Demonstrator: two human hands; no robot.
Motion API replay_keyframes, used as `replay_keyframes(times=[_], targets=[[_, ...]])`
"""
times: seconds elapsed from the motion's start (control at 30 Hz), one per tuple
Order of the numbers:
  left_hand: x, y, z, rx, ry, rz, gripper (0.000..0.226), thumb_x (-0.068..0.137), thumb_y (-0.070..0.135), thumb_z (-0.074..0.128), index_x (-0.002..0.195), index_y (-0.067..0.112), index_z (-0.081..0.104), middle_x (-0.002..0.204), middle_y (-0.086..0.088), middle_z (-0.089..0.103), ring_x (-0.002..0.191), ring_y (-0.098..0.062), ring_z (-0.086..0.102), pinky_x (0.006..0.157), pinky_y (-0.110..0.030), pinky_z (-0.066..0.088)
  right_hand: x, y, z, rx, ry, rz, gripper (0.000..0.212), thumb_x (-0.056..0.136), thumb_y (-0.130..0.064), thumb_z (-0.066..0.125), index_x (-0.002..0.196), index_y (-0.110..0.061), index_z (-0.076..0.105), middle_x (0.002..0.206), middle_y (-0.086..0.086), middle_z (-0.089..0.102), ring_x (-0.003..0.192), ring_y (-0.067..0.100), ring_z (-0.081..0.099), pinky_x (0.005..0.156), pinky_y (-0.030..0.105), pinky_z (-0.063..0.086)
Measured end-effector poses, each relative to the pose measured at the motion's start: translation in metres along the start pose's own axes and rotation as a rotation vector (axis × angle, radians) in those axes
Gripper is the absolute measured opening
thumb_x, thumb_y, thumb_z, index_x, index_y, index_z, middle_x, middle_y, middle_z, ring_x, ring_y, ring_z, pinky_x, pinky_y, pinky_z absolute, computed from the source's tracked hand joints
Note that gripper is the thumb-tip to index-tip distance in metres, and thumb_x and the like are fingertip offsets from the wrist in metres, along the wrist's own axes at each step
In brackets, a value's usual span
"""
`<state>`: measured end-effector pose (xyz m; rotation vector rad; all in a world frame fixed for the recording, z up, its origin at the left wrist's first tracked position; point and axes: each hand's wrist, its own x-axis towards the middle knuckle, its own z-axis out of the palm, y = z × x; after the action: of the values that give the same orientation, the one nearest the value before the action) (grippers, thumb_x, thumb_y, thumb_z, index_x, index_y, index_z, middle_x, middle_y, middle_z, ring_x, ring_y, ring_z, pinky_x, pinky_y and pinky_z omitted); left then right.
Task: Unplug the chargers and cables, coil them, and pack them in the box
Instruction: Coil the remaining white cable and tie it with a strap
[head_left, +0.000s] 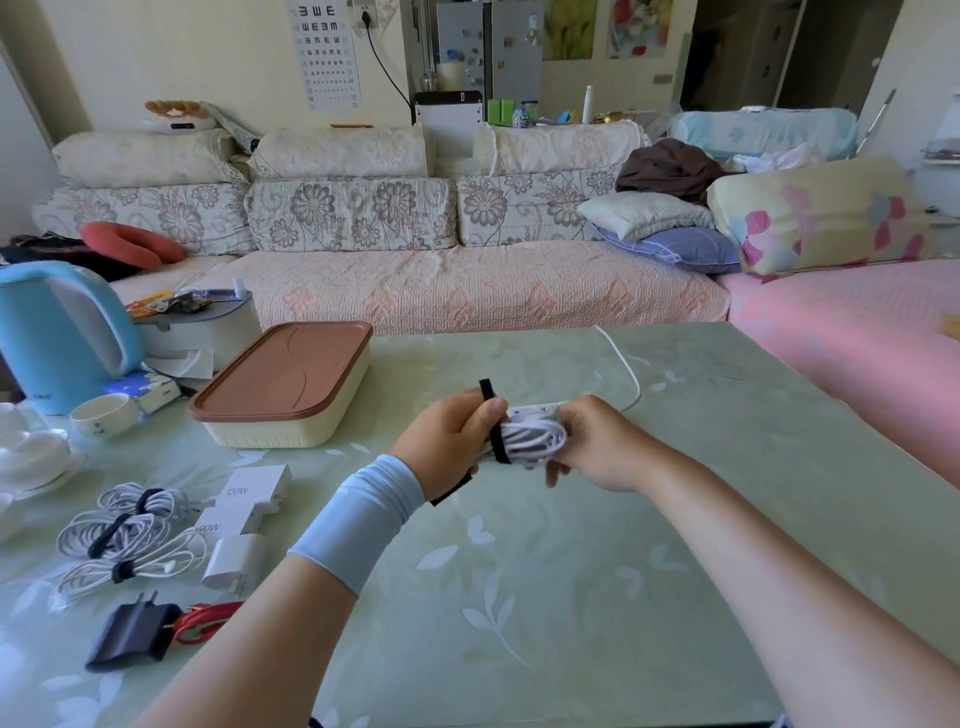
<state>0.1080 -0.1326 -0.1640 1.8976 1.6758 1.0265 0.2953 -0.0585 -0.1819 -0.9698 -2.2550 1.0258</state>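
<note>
Above the middle of the green table, my left hand (451, 439) and my right hand (597, 447) hold a coiled white cable (535, 439) between them. A black strap (496, 423) runs round the coil, and my left thumb and fingers pinch it. Behind the coil lies a white power strip (540, 408) whose cord (626, 364) trails to the table's far edge. The cream box with a brown lid (283, 387) stands shut at the left. Three strapped white coils (122, 530) lie with white chargers (249, 501) at the near left, beside a black charger (132, 634) and a red cable (205, 621).
A blue kettle (57, 332), a small cup (104, 413), white dishes (31, 457) and a grey-lidded container (202, 322) crowd the table's left side. A sofa (415, 291) with cushions runs behind the table. A pink bedspread (852, 332) lies to the right.
</note>
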Motion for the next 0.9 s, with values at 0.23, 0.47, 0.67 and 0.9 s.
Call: replay_keyframes(times=[0.23, 0.47, 0.67, 0.9], targets=[[-0.01, -0.018, 0.008, 0.392, 0.081, 0.337, 0.038, 0.095, 0.043, 0.038, 0.075, 0.017, 0.057, 0.081, 0.01, 0.043, 0.062, -0.016, 0.042, 0.057, -0.033, 0.041, -0.006, -0.012, -0.006, 0.67, -0.282, 0.223, 0.059, 0.084, 0.009, 0.026, 0.105, -0.011, 0.077, 0.115, 0.014, 0.071, 0.109, 0.025, 0.067, 0.096, 0.037, 0.052], [-0.012, -0.023, 0.017, 0.541, 0.254, 0.487, 0.042, 0.096, 0.04, 0.038, 0.071, 0.016, 0.061, 0.072, 0.001, 0.05, 0.048, -0.021, 0.039, 0.041, -0.023, 0.03, 0.001, -0.019, 0.029, 0.42, 0.112, 0.353, 0.007, 0.084, -0.011, 0.072, 0.082, -0.015, 0.078, 0.082, 0.005, 0.076, 0.077, 0.017, 0.07, 0.074, 0.025, 0.055], [-0.012, -0.021, 0.028, 0.446, 0.31, 0.416, 0.037, 0.095, 0.038, 0.037, 0.08, 0.014, 0.061, 0.072, 0.0, 0.056, 0.053, -0.028, 0.048, 0.041, -0.03, 0.039, 0.003, -0.019, 0.042, 0.262, 0.36, 0.38, 0.005, 0.075, -0.012, 0.078, 0.078, -0.014, 0.079, 0.075, 0.003, 0.076, 0.07, 0.015, 0.069, 0.068, 0.024, 0.054], [-0.009, -0.015, 0.03, 0.376, 0.127, 0.005, 0.029, 0.101, 0.025, 0.038, 0.083, 0.015, 0.059, 0.088, -0.006, 0.059, 0.08, -0.028, 0.054, 0.068, -0.036, 0.044, -0.002, -0.028, 0.054, -0.085, 0.468, 0.196, 0.03, 0.085, -0.019, 0.068, 0.055, -0.022, 0.065, 0.048, -0.011, 0.059, 0.05, 0.015, 0.048, 0.046, 0.019, 0.035]])
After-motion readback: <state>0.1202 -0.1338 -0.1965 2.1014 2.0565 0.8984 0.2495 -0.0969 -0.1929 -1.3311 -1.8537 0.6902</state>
